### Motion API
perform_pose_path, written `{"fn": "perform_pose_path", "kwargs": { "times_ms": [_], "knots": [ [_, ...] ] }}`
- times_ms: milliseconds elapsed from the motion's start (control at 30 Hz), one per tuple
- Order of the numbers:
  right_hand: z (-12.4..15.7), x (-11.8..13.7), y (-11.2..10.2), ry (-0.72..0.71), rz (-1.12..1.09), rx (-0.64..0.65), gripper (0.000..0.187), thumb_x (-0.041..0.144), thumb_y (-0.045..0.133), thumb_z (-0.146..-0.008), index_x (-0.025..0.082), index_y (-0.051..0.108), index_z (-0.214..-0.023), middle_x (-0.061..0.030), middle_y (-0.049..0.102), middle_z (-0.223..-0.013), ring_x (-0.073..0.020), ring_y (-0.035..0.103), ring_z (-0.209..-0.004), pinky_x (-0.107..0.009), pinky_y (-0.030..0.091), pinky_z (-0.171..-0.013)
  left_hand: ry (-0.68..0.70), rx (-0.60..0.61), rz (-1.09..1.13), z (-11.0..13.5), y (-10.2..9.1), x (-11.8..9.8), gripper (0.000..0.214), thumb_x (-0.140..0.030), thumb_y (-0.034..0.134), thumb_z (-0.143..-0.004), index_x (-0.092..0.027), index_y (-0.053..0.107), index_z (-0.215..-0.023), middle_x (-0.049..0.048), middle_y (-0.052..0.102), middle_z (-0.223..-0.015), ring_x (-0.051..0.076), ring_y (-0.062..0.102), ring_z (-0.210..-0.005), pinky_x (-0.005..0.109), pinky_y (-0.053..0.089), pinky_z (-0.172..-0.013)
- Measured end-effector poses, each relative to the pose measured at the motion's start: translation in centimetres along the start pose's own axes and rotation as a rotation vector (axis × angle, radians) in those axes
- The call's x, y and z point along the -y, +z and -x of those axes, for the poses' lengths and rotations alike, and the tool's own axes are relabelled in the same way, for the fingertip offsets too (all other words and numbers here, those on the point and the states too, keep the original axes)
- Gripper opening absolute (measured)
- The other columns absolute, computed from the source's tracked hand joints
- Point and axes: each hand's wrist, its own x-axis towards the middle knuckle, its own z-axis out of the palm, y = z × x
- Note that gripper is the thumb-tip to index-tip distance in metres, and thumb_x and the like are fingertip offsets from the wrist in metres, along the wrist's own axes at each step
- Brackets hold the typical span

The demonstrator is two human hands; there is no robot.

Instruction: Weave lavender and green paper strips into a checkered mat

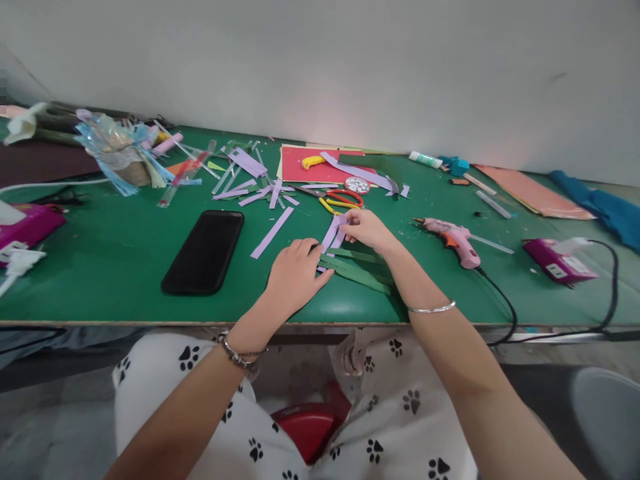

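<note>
My right hand (367, 229) pinches the upper end of a light purple paper strip (330, 235) between thumb and fingertips. Flat on the table, my left hand (295, 270) has its thumb spread away from the fingers. Its fingertips touch the near part of the strips. Green paper strips (363, 275) lie under my right forearm, their left ends by my left thumb. Scissors (345, 200) with red and yellow handles rest just beyond my right hand. A single purple strip (273, 232) lies left of my hands.
A black phone (204, 252) lies to the left. Loose purple strips (250, 162) are scattered behind it. A pink glue gun (453, 241) and a purple power socket (559, 259) sit right. Red paper (295, 160) lies at the back. The green table's front edge (350, 323) is near.
</note>
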Motion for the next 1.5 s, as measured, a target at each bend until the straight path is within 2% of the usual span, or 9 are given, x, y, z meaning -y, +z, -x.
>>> {"fn": "perform_pose_path", "kwargs": {
  "times_ms": [200,433,867,1167,1233,1333,1400,1433,1500],
  "knots": [
    [-0.1,-0.6,0.0,-0.069,-0.026,-0.011,0.019,0.0,0.055,-0.067,0.017,0.049,-0.061,0.0075,0.051,-0.043,-0.0057,0.049,-0.039,-0.018,0.042,-0.043,-0.025,0.039,0.015,0.2,-0.3,0.2,0.039,-0.029,0.051,-0.085,-0.008,0.055,-0.118,0.0134,0.054,-0.104,0.026,0.051,-0.097,0.036,0.046,-0.078],
    [-0.4,-0.9,0.3,-0.098,-0.046,-0.04,0.019,0.001,0.055,-0.065,0.018,0.048,-0.06,0.008,0.052,-0.045,-0.0049,0.048,-0.038,-0.018,0.042,-0.043,0.008,-0.038,-0.025,0.5,0.0,0.5,0.034,-0.028,0.051,-0.085,-0.013,0.058,-0.114,0.012,0.054,-0.109,0.025,0.051,-0.096,0.035,0.047,-0.077],
    [-0.8,-1.3,0.4,-0.191,0.014,-0.03,0.015,0.006,0.056,-0.065,0.018,0.048,-0.061,0.0061,0.052,-0.051,-0.0064,0.049,-0.042,-0.02,0.043,-0.043,-0.012,-0.021,0.084,0.3,0.0,1.2,0.036,-0.026,0.055,-0.084,-0.009,0.058,-0.116,0.0114,0.055,-0.103,0.025,0.052,-0.096,0.039,0.046,-0.085],
    [-0.8,-1.2,0.4,-0.206,0.081,-0.038,0.012,0.012,0.056,-0.065,0.019,0.047,-0.064,0.0065,0.05,-0.054,-0.0069,0.045,-0.043,-0.023,0.042,-0.047,0.078,-0.013,0.203,0.4,-0.2,1.9,0.032,-0.022,0.052,-0.085,-0.011,0.058,-0.114,0.0116,0.051,-0.108,0.025,0.05,-0.102,0.039,0.044,-0.088],
    [-0.8,-1.1,0.2,-0.225,0.116,-0.095,0.012,0.014,0.057,-0.064,0.02,0.047,-0.068,0.0056,0.052,-0.058,-0.0081,0.047,-0.047,-0.025,0.044,-0.052,0.09,0.006,0.218,0.4,-0.1,1.8,0.03,-0.019,0.05,-0.086,-0.01,0.059,-0.113,0.0111,0.053,-0.104,0.024,0.051,-0.1,0.038,0.045,-0.087],
    [0.1,-0.5,-0.4,-0.318,0.185,-0.314,0.017,0.015,0.056,-0.066,0.019,0.05,-0.081,0.0001,0.056,-0.075,-0.0107,0.05,-0.06,-0.028,0.045,-0.062,0.083,0.004,0.248,0.4,-0.1,1.7,0.029,-0.019,0.051,-0.085,-0.011,0.058,-0.112,0.0107,0.053,-0.104,0.023,0.051,-0.099,0.038,0.044,-0.088],
    [1.6,0.3,-0.8,-0.416,0.245,-0.409,0.018,0.016,0.052,-0.07,0.018,0.051,-0.088,-0.0046,0.056,-0.087,-0.013,0.052,-0.069,-0.029,0.044,-0.065,0.065,-0.023,0.255,0.4,0.0,1.7,0.033,-0.02,0.053,-0.083,-0.011,0.056,-0.115,0.0121,0.051,-0.11,0.024,0.05,-0.103,0.039,0.043,-0.091],
    [2.6,0.8,-1.0,-0.47,0.29,-0.387,0.015,0.017,0.051,-0.072,0.018,0.052,-0.088,-0.0055,0.057,-0.089,-0.0142,0.052,-0.073,-0.03,0.044,-0.067,0.06,-0.031,0.255,0.5,0.0,1.8,0.034,-0.02,0.054,-0.083,-0.01,0.055,-0.116,0.0127,0.051,-0.112,0.025,0.049,-0.105,0.04,0.042,-0.092],
    [4.8,1.5,-1.0,-0.533,0.419,-0.19,0.009,0.019,0.049,-0.076,0.018,0.054,-0.085,-0.0053,0.059,-0.086,-0.0157,0.053,-0.075,-0.031,0.043,-0.071,0.061,-0.031,0.264,0.5,0.1,1.9,0.036,-0.021,0.055,-0.082,-0.011,0.054,-0.117,0.0125,0.051,-0.113,0.026,0.048,-0.107,0.041,0.041,-0.093]
  ]
}}
